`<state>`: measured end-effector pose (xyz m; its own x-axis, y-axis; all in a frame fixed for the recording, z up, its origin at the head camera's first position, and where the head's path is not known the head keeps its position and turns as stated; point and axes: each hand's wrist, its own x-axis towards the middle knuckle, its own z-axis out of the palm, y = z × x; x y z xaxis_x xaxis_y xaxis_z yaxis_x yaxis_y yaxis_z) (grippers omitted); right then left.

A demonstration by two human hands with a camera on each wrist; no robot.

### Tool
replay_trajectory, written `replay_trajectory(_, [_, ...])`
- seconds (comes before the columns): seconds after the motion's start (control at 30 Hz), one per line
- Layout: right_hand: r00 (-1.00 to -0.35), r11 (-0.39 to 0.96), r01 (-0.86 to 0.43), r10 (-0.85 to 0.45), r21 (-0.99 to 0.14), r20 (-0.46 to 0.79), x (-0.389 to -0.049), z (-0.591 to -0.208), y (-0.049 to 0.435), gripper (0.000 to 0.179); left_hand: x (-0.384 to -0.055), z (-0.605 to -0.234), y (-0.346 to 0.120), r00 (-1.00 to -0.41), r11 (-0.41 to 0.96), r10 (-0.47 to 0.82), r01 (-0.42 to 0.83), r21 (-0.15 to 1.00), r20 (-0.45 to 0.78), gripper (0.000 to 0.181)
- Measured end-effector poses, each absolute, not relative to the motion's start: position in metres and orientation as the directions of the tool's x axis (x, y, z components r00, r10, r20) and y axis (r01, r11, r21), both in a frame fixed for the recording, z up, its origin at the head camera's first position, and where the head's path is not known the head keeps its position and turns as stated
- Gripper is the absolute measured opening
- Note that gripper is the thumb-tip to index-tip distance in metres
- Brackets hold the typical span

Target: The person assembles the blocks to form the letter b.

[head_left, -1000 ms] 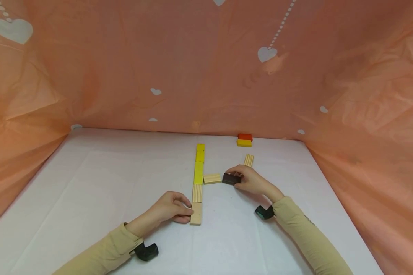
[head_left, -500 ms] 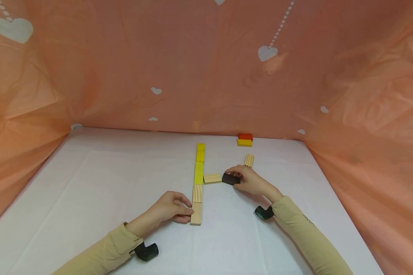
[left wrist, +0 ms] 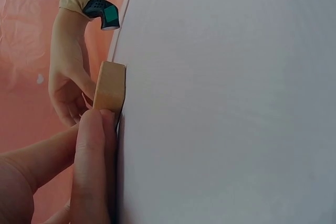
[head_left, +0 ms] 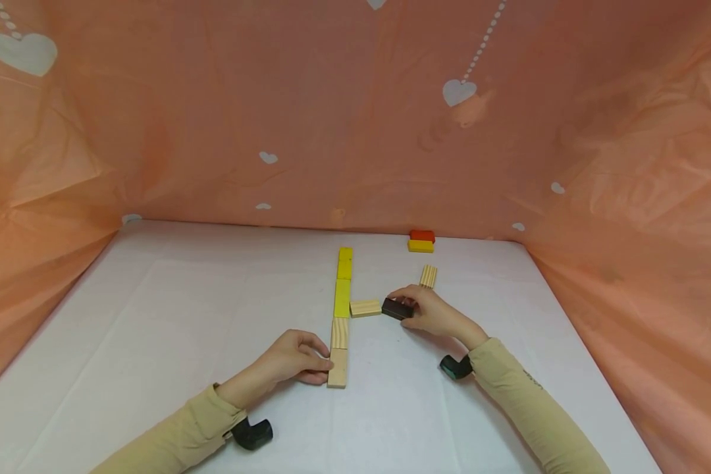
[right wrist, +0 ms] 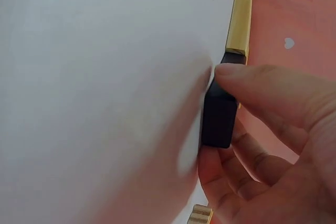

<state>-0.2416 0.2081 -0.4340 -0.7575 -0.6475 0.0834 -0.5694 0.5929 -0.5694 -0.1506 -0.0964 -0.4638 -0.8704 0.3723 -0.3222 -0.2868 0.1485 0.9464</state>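
In the head view my right hand (head_left: pixel 432 309) grips a black block (head_left: pixel 397 309), thumb on the near side and fingers on the far side. The right wrist view shows that black block (right wrist: pixel 220 114) lying against the end of a light wooden block (right wrist: pixel 239 24). My left hand (head_left: pixel 293 359) touches the left side of a plain wooden block (head_left: pixel 338 368), the nearest in a straight row. Beyond it in the row come a striped wooden block (head_left: pixel 340 333) and yellow blocks (head_left: pixel 342 298). One wooden block (head_left: pixel 365 308) joins the row sideways, between it and the black block.
Behind my right hand lies another striped wooden block (head_left: pixel 429 276), partly hidden. A yellow block (head_left: pixel 421 246) and a red block (head_left: pixel 422 235) lie together at the table's back edge. Orange cloth (head_left: pixel 355 131) with white hearts rises around the white table (head_left: pixel 184 296).
The black block has turned very slightly in my right hand. My left hand and the row of blocks have stayed where they were.
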Motion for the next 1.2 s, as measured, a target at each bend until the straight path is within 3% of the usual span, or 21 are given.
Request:
replay_trajectory(0.77, [-0.757,0.585,-0.566,-0.648,-0.581,0.084,-0.242,-0.432,0.213,0.048,-0.153,-0.463,-0.095,-0.868,0.131,0.38,-0.292,0.947,-0.32,0.023])
replay_trajectory(1.2, [-0.736,0.517,-0.58,-0.663,-0.629,0.134,-0.244,-0.422,0.223,0.048,-0.151,-0.463,-0.096,-0.867,0.139,0.384,-0.284,0.949,-0.316,0.024])
